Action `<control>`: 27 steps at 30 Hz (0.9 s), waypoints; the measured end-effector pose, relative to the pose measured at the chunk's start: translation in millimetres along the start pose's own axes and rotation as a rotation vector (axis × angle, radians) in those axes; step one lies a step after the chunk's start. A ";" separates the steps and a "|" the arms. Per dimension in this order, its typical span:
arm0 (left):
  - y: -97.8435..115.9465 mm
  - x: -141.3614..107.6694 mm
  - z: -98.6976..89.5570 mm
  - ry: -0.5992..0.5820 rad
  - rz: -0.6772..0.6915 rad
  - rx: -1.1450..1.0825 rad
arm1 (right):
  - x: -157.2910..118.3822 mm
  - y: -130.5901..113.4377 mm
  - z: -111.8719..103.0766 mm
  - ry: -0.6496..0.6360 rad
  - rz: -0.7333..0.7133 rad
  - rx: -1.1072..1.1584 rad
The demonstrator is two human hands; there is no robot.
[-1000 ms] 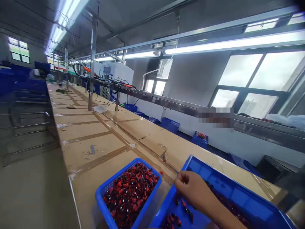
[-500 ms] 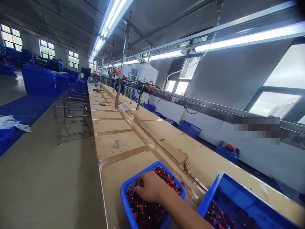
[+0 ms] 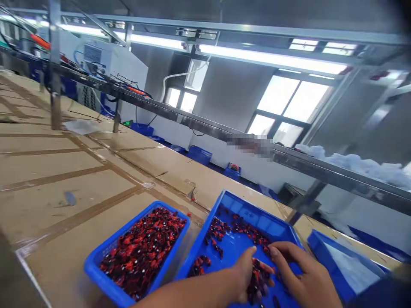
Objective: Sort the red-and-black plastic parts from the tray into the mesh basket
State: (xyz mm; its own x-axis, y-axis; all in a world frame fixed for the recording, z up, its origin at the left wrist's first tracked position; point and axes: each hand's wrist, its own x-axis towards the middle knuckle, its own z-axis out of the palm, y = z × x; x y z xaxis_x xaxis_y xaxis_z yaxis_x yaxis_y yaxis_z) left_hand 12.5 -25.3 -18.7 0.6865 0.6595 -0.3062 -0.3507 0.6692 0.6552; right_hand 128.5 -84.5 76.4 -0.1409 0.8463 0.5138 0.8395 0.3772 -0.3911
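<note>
Left hand (image 3: pixel 245 273) and right hand (image 3: pixel 302 273) moved to the blue tray (image 3: pixel 257 215), half open in red-black pieces (image 3: pixel 258 280).
Cannot tell if they gripped any; blue basket (image 3: pixel 112 244) was heaped full.

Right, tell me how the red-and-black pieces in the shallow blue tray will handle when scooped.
The red-and-black pieces likely weigh little, lying in loose heaps. They may snag together, as a clump sits between the left hand and right hand. Strays could slide on the smooth blue tray.

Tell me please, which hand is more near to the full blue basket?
Left. The left hand is in the blue tray, beside the blue basket; the right hand is farther away.
</note>
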 end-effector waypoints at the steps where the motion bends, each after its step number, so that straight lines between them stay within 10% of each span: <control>1: -0.8 3.4 4.2 0.016 -0.083 0.000 | -10.6 9.7 -1.1 0.013 0.002 -0.016; 10: -7.3 6.6 6.6 0.143 -0.181 0.035 | -40.3 9.1 13.8 -0.254 -0.064 0.147; 27: 9.2 -5.9 16.0 0.084 -0.236 0.367 | -41.1 25.9 -2.0 -0.186 -0.209 0.058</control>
State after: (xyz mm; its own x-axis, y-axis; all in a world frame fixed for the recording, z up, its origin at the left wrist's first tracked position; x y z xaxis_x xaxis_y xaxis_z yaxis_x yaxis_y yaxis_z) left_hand 15.4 -28.5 0.2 0.6610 0.5387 -0.5224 0.0696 0.6491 0.7575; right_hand 157.1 -110.3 46.7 -0.4056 0.8006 0.4411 0.7515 0.5668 -0.3375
